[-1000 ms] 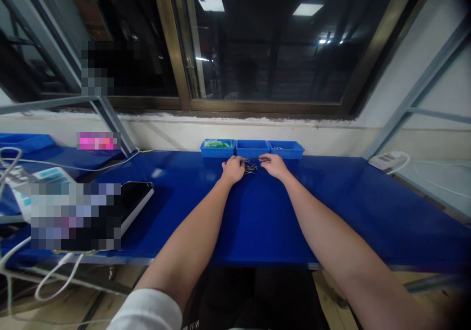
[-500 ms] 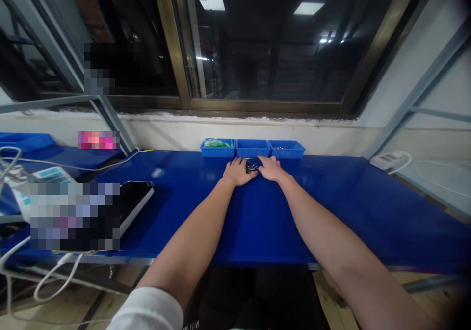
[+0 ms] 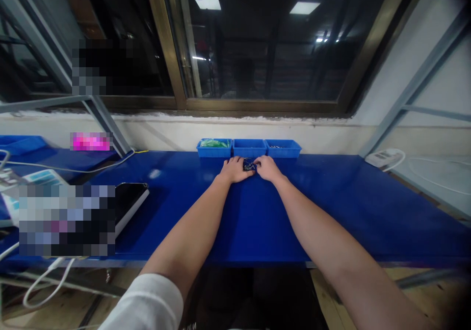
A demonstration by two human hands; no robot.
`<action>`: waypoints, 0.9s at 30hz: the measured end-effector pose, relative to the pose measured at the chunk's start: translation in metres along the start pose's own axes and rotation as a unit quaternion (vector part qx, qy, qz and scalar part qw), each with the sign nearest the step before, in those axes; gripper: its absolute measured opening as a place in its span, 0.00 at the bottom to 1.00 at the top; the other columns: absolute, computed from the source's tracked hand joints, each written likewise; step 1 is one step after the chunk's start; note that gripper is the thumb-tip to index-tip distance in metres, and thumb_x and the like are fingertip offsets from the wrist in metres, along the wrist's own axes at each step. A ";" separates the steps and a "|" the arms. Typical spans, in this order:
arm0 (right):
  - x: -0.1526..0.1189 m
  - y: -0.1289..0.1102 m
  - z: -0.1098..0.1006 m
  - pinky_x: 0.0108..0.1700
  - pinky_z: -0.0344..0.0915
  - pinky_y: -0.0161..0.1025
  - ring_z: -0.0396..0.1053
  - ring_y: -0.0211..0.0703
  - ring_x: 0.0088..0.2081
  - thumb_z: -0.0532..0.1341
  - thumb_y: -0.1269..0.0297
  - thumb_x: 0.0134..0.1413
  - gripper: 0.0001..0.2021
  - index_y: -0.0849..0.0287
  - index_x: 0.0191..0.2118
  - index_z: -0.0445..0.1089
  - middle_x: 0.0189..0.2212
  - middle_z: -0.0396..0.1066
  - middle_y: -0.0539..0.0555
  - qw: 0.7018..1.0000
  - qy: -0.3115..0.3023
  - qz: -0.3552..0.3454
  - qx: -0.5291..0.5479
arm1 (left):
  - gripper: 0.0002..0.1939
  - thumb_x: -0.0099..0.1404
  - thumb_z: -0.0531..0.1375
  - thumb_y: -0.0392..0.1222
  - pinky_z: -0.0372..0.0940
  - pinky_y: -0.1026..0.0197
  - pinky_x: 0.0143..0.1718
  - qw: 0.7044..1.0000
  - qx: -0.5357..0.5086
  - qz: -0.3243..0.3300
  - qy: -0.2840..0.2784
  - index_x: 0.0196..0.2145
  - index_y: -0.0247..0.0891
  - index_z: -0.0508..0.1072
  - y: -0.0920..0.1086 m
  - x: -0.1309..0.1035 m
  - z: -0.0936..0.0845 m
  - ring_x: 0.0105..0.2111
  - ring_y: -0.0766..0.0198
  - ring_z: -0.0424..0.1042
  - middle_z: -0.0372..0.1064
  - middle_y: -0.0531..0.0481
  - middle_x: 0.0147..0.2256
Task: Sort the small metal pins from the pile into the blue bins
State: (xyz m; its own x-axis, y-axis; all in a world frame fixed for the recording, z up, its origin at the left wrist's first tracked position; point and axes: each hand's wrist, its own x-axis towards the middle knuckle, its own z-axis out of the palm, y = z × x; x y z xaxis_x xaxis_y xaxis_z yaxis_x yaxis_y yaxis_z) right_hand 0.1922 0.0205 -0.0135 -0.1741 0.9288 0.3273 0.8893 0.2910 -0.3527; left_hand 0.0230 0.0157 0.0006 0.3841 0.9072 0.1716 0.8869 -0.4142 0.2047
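Observation:
A small heap of thin, shiny metal pieces (image 3: 249, 165) lies on the blue table, between my two hands; their exact kind is too small to tell. My left hand (image 3: 234, 169) rests flat on the tabletop at the heap's left side, fingers stretched and thumb pointing toward the pieces. On the right side, my right hand (image 3: 270, 168) is bent over the heap's edge, with its fingertips curled together at the pieces. Whatever is between those fingertips is hidden. Just behind the hands stands the middle blue bin (image 3: 249, 148).
A left bin (image 3: 214, 148) holds green material; a right bin (image 3: 283, 148) holds small metal bits. Left on the blue table (image 3: 176, 212) lies a dark device (image 3: 130, 197) with white cables. A white power strip (image 3: 384, 158) lies at the right, by a grey metal frame.
My right hand's fingers have curled inward onto the metal pieces, where they were stretched out before. My left hand stays flat beside the heap. The view has shifted slightly.

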 end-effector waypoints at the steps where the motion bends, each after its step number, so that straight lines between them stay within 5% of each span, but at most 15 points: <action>1: 0.000 0.000 0.000 0.51 0.58 0.39 0.64 0.46 0.45 0.53 0.72 0.51 0.15 0.60 0.42 0.73 0.42 0.70 0.58 1.000 0.004 0.001 0.008 | 0.39 0.56 0.49 0.67 0.48 0.45 0.56 1.000 0.002 0.005 -0.002 0.58 0.38 0.59 0.000 0.000 0.000 0.58 0.46 0.53 0.54 0.38 0.59; 8: -0.001 0.003 -0.002 0.47 0.61 0.41 0.67 0.49 0.44 0.58 0.64 0.50 0.11 0.60 0.38 0.74 0.39 0.72 0.60 0.997 0.033 0.066 0.012 | 0.34 0.60 0.46 0.64 0.50 0.45 0.54 0.999 0.009 0.039 -0.014 0.57 0.40 0.61 0.002 -0.003 0.000 0.56 0.47 0.56 0.55 0.40 0.58; 14: -0.004 0.008 -0.006 0.43 0.62 0.40 0.70 0.47 0.39 0.58 0.71 0.47 0.07 0.57 0.31 0.73 0.34 0.74 0.58 0.993 0.044 0.092 0.054 | 0.30 0.62 0.47 0.60 0.53 0.46 0.53 0.998 0.004 0.069 -0.010 0.56 0.42 0.61 0.007 -0.010 0.001 0.55 0.48 0.58 0.56 0.41 0.56; 20: -0.005 0.005 -0.011 0.38 0.63 0.37 0.70 0.41 0.31 0.59 0.68 0.47 0.04 0.58 0.31 0.71 0.28 0.73 0.54 0.970 0.086 0.072 0.216 | 0.27 0.62 0.50 0.57 0.52 0.50 0.53 0.997 -0.009 0.063 0.037 0.56 0.42 0.60 0.016 -0.016 -0.004 0.56 0.51 0.57 0.57 0.43 0.55; 27: -0.004 -0.001 -0.011 0.28 0.59 0.34 0.64 0.35 0.22 0.63 0.55 0.41 0.14 0.61 0.30 0.66 0.20 0.68 0.49 0.908 0.028 0.045 0.416 | 0.16 0.69 0.44 0.43 0.54 0.54 0.49 0.994 -0.001 0.068 0.082 0.41 0.40 0.70 0.018 -0.014 -0.009 0.47 0.59 0.65 0.67 0.46 0.43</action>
State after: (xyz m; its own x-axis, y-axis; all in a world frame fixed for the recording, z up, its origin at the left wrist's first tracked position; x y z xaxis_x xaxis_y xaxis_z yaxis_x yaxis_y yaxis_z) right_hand 0.1967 0.0141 -0.0049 -0.0750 0.9508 0.3004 0.2674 0.3094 -0.9126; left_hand 0.0310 -0.0050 0.0108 0.4536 0.8180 0.3536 0.8284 -0.5334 0.1711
